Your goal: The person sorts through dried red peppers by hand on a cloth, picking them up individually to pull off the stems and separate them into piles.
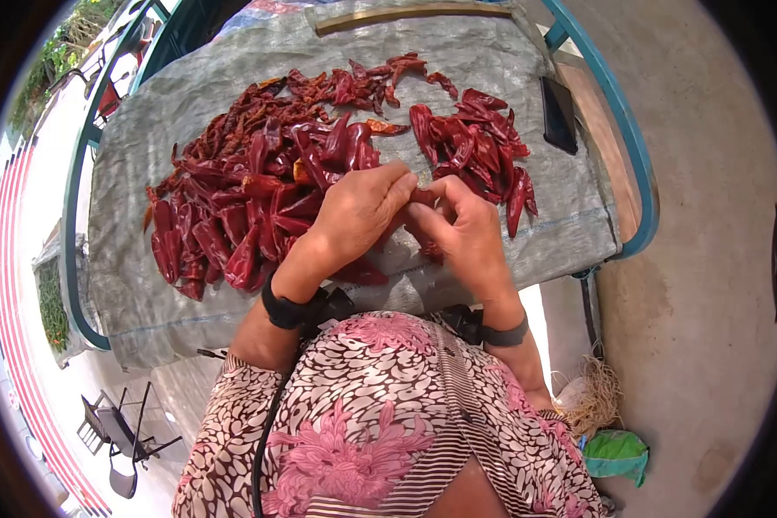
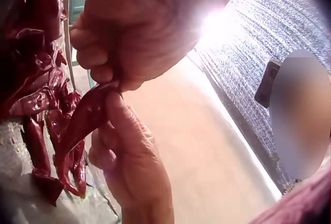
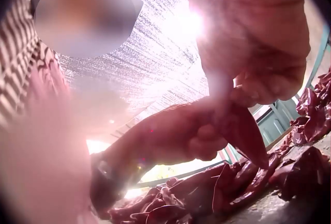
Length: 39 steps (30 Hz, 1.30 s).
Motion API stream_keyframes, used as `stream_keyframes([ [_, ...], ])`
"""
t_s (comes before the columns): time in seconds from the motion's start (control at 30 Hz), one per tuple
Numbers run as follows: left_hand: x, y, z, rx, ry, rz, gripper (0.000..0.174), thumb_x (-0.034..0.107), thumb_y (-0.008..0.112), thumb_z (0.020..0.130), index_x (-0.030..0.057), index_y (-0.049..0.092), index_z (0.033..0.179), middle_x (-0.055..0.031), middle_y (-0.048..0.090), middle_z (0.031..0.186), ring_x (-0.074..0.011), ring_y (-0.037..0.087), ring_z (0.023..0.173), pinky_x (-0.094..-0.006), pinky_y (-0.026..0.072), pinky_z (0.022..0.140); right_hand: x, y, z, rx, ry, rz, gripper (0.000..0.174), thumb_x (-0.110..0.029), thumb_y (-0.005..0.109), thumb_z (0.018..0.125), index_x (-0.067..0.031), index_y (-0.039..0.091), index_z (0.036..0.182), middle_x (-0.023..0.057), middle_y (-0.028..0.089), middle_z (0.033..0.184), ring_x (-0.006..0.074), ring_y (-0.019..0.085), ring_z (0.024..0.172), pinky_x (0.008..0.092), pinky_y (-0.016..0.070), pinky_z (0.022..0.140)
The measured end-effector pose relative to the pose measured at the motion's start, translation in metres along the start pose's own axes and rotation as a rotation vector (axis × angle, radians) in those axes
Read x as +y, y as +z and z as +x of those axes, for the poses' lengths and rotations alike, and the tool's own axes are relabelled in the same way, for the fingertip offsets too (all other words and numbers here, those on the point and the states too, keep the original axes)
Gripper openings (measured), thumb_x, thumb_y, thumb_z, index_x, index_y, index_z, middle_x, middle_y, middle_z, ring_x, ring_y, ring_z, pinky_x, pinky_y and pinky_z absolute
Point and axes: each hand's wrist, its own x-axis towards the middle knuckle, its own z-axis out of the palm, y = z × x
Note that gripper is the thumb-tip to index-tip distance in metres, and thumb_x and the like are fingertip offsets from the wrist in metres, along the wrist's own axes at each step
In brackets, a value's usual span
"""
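Both hands meet at the near side of the pepper heap, fingertips close together. Between them is a dried red chili pepper (image 2: 85, 115), its stem end at the fingers and its body hanging down. My left hand (image 1: 364, 211) pinches it at the stem end. With thumb and fingers, my right hand (image 1: 468, 231) grips the same chili just below. Large glossy red chilies (image 1: 224, 224) are heaped left of the hands, with darker, shrivelled ones (image 1: 233, 129) behind. A smaller group of chilies (image 1: 475, 142) lies beyond the right hand.
A grey-green woven sheet (image 1: 544, 250) covers the work surface, framed by a teal metal rail (image 1: 634, 164). A dark phone (image 1: 559, 115) lies at the right edge, a wooden strip (image 1: 414, 15) at the back. On the floor at right is a green bag (image 1: 615, 456).
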Motion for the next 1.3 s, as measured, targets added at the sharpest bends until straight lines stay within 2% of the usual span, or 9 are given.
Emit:
stream_keyframes([
  [0.1,-0.007,0.015,0.007,0.348,0.212,0.11,0.021,0.025,0.072,0.093,0.0058,0.069,0.101,-0.0142,0.067,0.087,-0.0328,0.067,0.079,-0.0411,0.0513,0.069,0.005,-0.01,0.008,0.16,-0.056,-0.05,0.027,-0.031,0.077,0.088,-0.0094,0.068,0.102,0.0054,0.067,0.072,0.0212,0.065,0.063,0.0363,0.0496,0.061],
  [0.2,-0.014,0.018,0.011,0.316,0.301,0.522,0.019,0.02,0.077,0.085,0.0078,0.071,0.098,-0.0115,0.065,0.091,-0.0304,0.065,0.088,-0.0419,0.0514,0.077,0.001,-0.024,0.017,0.321,-0.002,-0.242,0.026,-0.028,0.077,0.088,-0.0095,0.068,0.104,0.0043,0.067,0.072,0.0206,0.066,0.065,0.0366,0.051,0.064],
  [0.33,-0.023,0.026,0.012,0.199,0.309,0.62,0.018,0.018,0.079,0.081,0.0077,0.071,0.094,-0.0095,0.063,0.089,-0.0306,0.063,0.093,-0.0431,0.0506,0.083,0.013,-0.02,0.021,0.449,-0.085,-0.081,0.027,-0.019,0.074,0.092,-0.0093,0.067,0.116,0.0061,0.07,0.083,0.021,0.068,0.073,0.0358,0.0525,0.071],
  [0.53,-0.012,0.01,0.013,0.224,0.281,0.312,0.014,0.014,0.076,0.085,0.0056,0.07,0.094,-0.0092,0.066,0.088,-0.0284,0.063,0.091,-0.0411,0.0502,0.081,0.018,-0.01,0.011,0.134,-0.016,0.019,0.035,-0.024,0.073,0.094,-0.0097,0.065,0.125,0.0085,0.072,0.091,0.0206,0.068,0.075,0.0339,0.0534,0.072],
  [0.7,0.001,0.009,0.006,0.282,0.129,-0.121,0.015,0.013,0.072,0.091,0.0041,0.067,0.102,-0.0087,0.065,0.086,-0.0265,0.063,0.087,-0.0368,0.0506,0.078,0.012,-0.004,0.006,-0.073,-0.038,-0.057,0.035,-0.028,0.068,0.095,-0.0104,0.064,0.125,0.0154,0.075,0.096,0.033,0.074,0.087,0.041,0.0546,0.076],
  [0.8,-0.004,0.012,0.007,0.342,0.11,-0.229,0.016,0.011,0.07,0.093,0.004,0.066,0.106,-0.0091,0.066,0.091,-0.0257,0.063,0.088,-0.0358,0.051,0.079,0.015,-0.004,0.006,0.008,-0.03,0.005,0.035,-0.025,0.068,0.095,-0.0108,0.064,0.126,0.0175,0.074,0.093,0.034,0.074,0.088,0.0425,0.0546,0.077],
  [0.9,-0.017,0.01,0.01,0.422,0.219,0.282,0.017,0.01,0.07,0.092,0.005,0.067,0.108,-0.0105,0.066,0.099,-0.0274,0.062,0.093,-0.0375,0.0508,0.082,0.022,-0.012,0.011,0.127,-0.03,-0.11,0.036,-0.021,0.069,0.093,-0.01,0.065,0.127,0.016,0.073,0.099,0.0326,0.071,0.093,0.0418,0.0537,0.081],
  [1.0,-0.03,0.015,0.016,0.453,0.216,0.594,0.02,0.008,0.071,0.089,0.0058,0.068,0.11,-0.011,0.065,0.105,-0.0301,0.059,0.101,-0.0394,0.049,0.089,0.025,-0.01,0.018,0.575,-0.31,-0.405,0.034,-0.017,0.072,0.091,-0.0089,0.067,0.124,0.0126,0.071,0.107,0.0309,0.066,0.099,0.0408,0.0522,0.086],
  [1.3,-0.027,0.021,0.012,0.316,0.261,0.686,0.021,0.024,0.078,0.082,0.0075,0.073,0.093,-0.01,0.064,0.123,-0.0333,0.053,0.117,-0.0461,0.0415,0.098,0.029,0.013,0.006,0.18,-0.24,-0.252,0.021,-0.019,0.068,0.093,-0.0102,0.07,0.111,0.0096,0.071,0.105,0.0305,0.068,0.095,0.0414,0.0543,0.082],
])
